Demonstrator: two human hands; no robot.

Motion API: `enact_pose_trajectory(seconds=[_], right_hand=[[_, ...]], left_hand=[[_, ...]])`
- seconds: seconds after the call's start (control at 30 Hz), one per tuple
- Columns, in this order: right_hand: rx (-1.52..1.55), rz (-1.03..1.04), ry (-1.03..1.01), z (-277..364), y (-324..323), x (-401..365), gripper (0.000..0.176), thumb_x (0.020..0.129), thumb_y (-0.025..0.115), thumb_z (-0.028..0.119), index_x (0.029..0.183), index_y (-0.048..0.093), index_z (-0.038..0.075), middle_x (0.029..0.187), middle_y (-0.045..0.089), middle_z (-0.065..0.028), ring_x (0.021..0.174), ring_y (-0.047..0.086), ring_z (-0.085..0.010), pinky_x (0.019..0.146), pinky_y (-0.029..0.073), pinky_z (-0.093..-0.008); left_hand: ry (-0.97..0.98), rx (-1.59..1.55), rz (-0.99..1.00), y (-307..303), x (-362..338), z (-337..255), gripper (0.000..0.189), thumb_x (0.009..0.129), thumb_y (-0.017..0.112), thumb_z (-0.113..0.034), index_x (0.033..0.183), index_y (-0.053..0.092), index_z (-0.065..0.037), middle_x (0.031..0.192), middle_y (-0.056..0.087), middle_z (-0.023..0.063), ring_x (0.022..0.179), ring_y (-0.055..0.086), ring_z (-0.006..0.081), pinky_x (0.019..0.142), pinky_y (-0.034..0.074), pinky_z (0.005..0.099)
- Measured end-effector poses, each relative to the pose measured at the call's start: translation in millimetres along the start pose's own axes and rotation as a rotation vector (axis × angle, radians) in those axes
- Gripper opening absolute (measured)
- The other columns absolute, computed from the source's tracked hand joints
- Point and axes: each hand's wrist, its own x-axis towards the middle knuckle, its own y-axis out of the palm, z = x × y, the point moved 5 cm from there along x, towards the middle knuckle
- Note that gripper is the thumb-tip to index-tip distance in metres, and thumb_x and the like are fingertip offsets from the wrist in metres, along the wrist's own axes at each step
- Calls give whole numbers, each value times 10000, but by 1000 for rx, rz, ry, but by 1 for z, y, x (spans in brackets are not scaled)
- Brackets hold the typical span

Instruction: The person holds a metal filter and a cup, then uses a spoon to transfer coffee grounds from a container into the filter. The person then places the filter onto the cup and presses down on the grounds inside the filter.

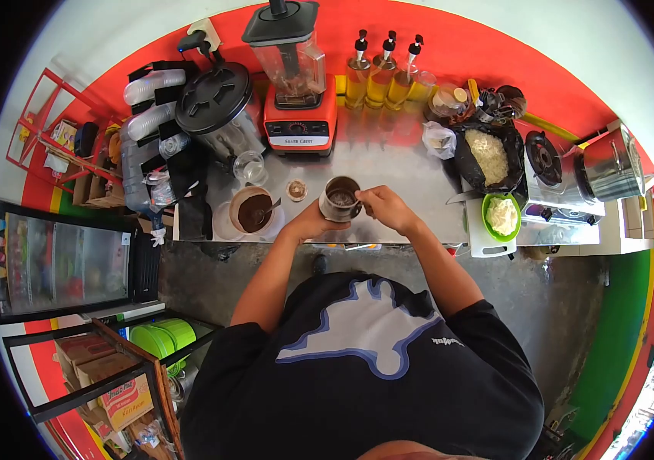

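A metal cup [340,198] is held over the front part of the steel counter. My left hand [313,223] wraps round its lower left side. At its right side my right hand [385,207] is closed, fingers pressed together at the rim or handle; which of these I cannot tell. To the left stands a bowl of dark brown powder [251,211] with a spoon in it. Between bowl and cup sits a small round container [296,189].
A red blender [300,126] and a large lidded steel container [223,115] stand behind. Three pump bottles [383,80] line the back wall. On the right are a black bag of pale shreds [486,157], a green bowl [501,217] and a knife [462,197].
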Motion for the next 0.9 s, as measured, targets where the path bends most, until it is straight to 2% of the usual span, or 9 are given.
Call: enact_pose_trajectory(seconds=[0.07, 0.13, 0.23, 0.33, 0.47, 0.53, 0.67, 0.73, 0.9], right_hand=[[21, 73, 16, -6, 5, 6, 477, 1082, 559, 335, 719, 587, 27, 657, 463, 30, 633, 392, -94, 598, 371, -317], [-105, -139, -214, 7, 1, 3, 480, 1050, 593, 342, 804, 660, -65, 631, 577, -76, 628, 497, -167, 634, 444, -375], [-276, 14, -221, 13, 8, 4, 439, 1037, 603, 326, 857, 674, -68, 651, 580, -159, 632, 510, -210, 652, 458, -401], [-282, -87, -233, 7, 6, 9, 421, 1036, 602, 323, 859, 680, -51, 655, 556, -193, 625, 504, -221, 642, 450, -404], [-355, -11, -208, -3, 4, 23, 417, 1034, 604, 325, 869, 679, -51, 663, 566, -201, 626, 498, -221, 639, 446, -411], [-411, 50, -195, -6, 3, 30, 429, 1058, 589, 326, 835, 650, -35, 662, 549, -85, 642, 463, -164, 630, 429, -371], [-405, 87, -189, -15, 4, 41, 430, 1051, 600, 351, 844, 671, -20, 685, 597, -85, 651, 523, -163, 638, 450, -364], [-436, 110, -179, -19, 8, 44, 442, 1045, 605, 381, 861, 688, -12, 715, 644, -87, 676, 577, -175, 660, 471, -360], [-521, 113, -153, -32, 18, 55, 471, 1048, 590, 422, 887, 706, -5, 742, 672, -105, 707, 616, -206, 694, 490, -374]], left_hand=[[88, 50, -18, -3, 0, 0, 825, 740, 932, -101, 1461, 533, -76, 1359, 666, 45, 1251, 612, 177, 1097, 465, 357], [146, 50, -97, -6, -2, 0, 726, 762, 913, -76, 1401, 567, -76, 1330, 671, 40, 1218, 622, 164, 1062, 483, 349], [224, 86, -66, -10, -2, 0, 783, 736, 932, -72, 1418, 549, -78, 1326, 667, 40, 1235, 610, 166, 1085, 466, 353], [207, -22, -111, -14, 5, 13, 851, 696, 967, -99, 1419, 520, -57, 1336, 644, 55, 1243, 590, 174, 1102, 450, 358], [187, 202, -276, -29, 27, 52, 913, 668, 992, -134, 1417, 480, -33, 1346, 609, 82, 1258, 571, 190, 1105, 448, 364], [187, 268, -338, -33, 31, 60, 893, 671, 990, -199, 1399, 503, -24, 1313, 623, 152, 1256, 595, 304, 1121, 446, 391], [354, 163, -392, -32, 36, 63, 918, 658, 994, -181, 1413, 494, -29, 1336, 599, 149, 1305, 545, 305, 1150, 414, 394], [443, 277, -418, -34, 36, 62, 937, 643, 995, -151, 1425, 493, -32, 1336, 582, 133, 1340, 501, 276, 1170, 391, 397], [421, 178, -420, -36, 40, 78, 906, 660, 962, -42, 1434, 491, -38, 1357, 595, 104, 1283, 582, 238, 1117, 455, 376]])
